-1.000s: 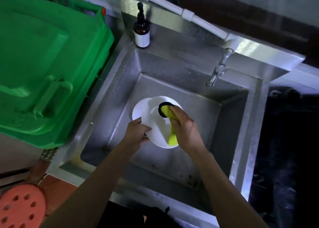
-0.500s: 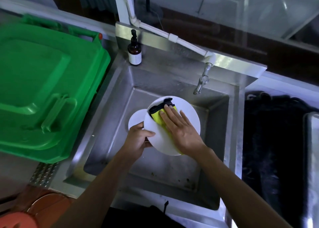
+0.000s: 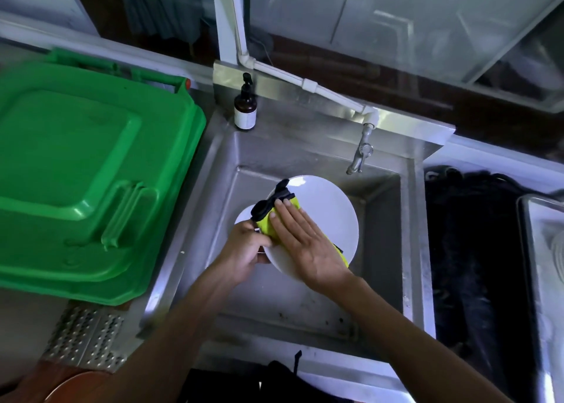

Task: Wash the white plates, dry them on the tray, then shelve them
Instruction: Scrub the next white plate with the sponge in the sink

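White plate: held over steel sink, tilted, face toward camera. Left hand gripped lower-left rim. Right hand lay flat, fingers extended, pressing yellow-black cloth on plate; cloth long axis ran upper-left to lower-right. Second plate partly hidden behind.

2 white plates in a grey steel sink. Yellow-green cloth edged black. Green bin lid; brown bottle, white label, black pump.
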{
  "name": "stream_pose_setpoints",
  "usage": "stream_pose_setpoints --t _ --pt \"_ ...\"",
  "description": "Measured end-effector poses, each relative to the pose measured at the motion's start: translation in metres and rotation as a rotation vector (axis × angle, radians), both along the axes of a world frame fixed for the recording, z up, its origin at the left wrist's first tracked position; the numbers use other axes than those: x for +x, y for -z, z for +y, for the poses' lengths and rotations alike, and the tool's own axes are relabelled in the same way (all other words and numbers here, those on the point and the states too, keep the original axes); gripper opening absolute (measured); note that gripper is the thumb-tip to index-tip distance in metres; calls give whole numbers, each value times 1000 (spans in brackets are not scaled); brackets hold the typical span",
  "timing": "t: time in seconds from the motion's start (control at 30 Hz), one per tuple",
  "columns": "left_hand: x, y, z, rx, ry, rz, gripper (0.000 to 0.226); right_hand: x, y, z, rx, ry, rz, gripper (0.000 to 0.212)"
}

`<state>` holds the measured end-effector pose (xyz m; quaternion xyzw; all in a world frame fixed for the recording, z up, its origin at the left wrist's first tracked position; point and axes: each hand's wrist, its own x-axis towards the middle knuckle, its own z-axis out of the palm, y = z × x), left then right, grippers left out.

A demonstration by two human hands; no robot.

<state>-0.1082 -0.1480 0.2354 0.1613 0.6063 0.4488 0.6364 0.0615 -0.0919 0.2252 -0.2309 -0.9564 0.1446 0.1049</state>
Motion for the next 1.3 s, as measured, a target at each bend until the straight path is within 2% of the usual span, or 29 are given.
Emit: stream_pose_setpoints --t 0.23,0.43,0.5,0.63,0.8,0.9,1.0,1.17,1.3 --pt "-24 -14 -13 68 71 7 34 -35 -19 11 72 86 56 62" --pt "-31 -18 -18 101 12 -10 36 -37 -27 29 115 249 86 65" --pt "-32 -21 -20 119 -1 -24 34 -31 -26 33 118 320 65 69" --pt "-32 -22 -21 136 -10 -23 44 -18 -25 31 135 474 -28 63" --pt "-25 -22 -23 140 -39 -37 34 -2 -17 21 152 570 -61 65" --pt "-24 -22 -22 131 -68 -40 36 3 -11 10 97 640 -79 69" --pt "-23 -22 -20 138 -86 -40 39 5 -7 -8 29 642 -77 71" --pt "-23 -22 -14 142 -97 -29 44 2 0 -41 -51 619 -52 93" --pt "-24 -23 -15 162 -72 -29 40 -8 -3 -60 -47 533 10 86"
